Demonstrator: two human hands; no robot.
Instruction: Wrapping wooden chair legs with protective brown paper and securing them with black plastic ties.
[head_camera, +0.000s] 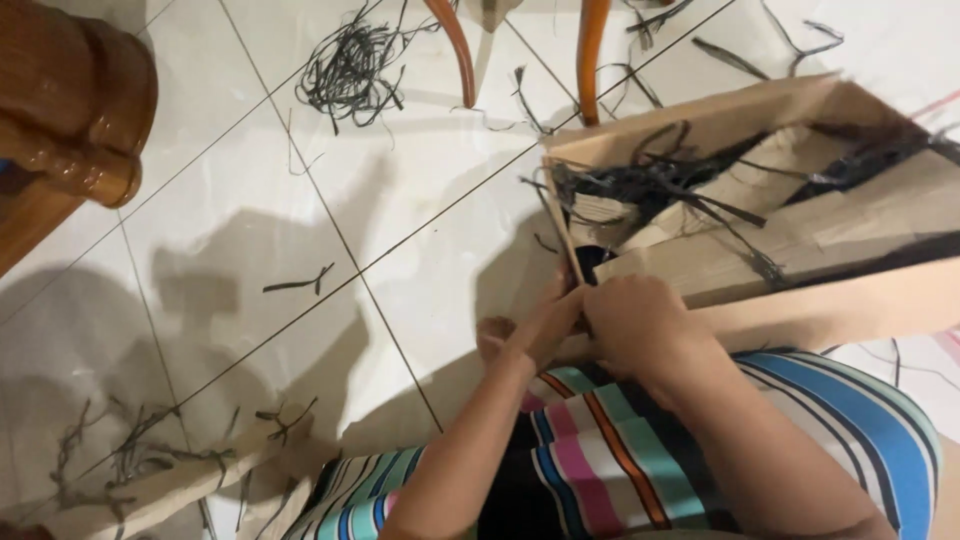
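Head view, only one. Both hands meet at the near corner of the cardboard box (800, 240), which lies on its side on the tiled floor (250, 230) with the open end toward the person's lap.

Left hand (540, 325): fingers closed, pinching the thin cardboard flap (562, 235) edge at the box corner. Right hand (640, 325): curled shut over the same corner, knuckles up; what sits inside the grip is hidden, likely box edge or a strand, can't tell which.

Risks, as I judge them:
- Flap is thin and stands almost on edge; a pull off-axis likely tears or creases it at the corner.
- Black strips (650, 180) hang tangled over the box mouth, just above both hands. Any tug on the box probably drags them out onto the floor.
- Loose strips are already scattered: a clump (350, 70) near the chair legs (590, 55), more on a cardboard piece (150, 480) at lower left. Easy to snag or kick.
- Box rests partly against the striped cloth (600, 460) on the lap; it could slide off if the grip loosens.

Box position: touching both hands, extending away to the upper right.
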